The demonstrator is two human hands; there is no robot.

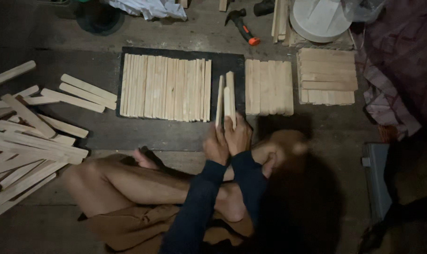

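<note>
We look down on a person seated cross-legged on the floor [185,136], both arms in dark sleeves reaching forward. The left hand [215,146] and the right hand [238,137] are closed side by side around the lower ends of a few pale wooden slats [226,98], which we see held nearly upright and bunched together, their tops slightly fanned. These held slats stand over the right edge of a dark mat [232,61], in the gap between two laid-out groups. To their left, on the mat, lies a long row of slats [165,88] set edge to edge. Just to their right lies a shorter row [269,87], and further right a stack of boards [327,75] laid crosswise in layers. At the far left we note a loose heap of slats [30,146], scattered at many angles, well apart from the hands. Along the top edge lie a hammer [242,27] with an orange-tipped handle, a round white lid [319,19] and crumpled white cloth [147,8]. A grey box [377,178] sits at the right.
</note>
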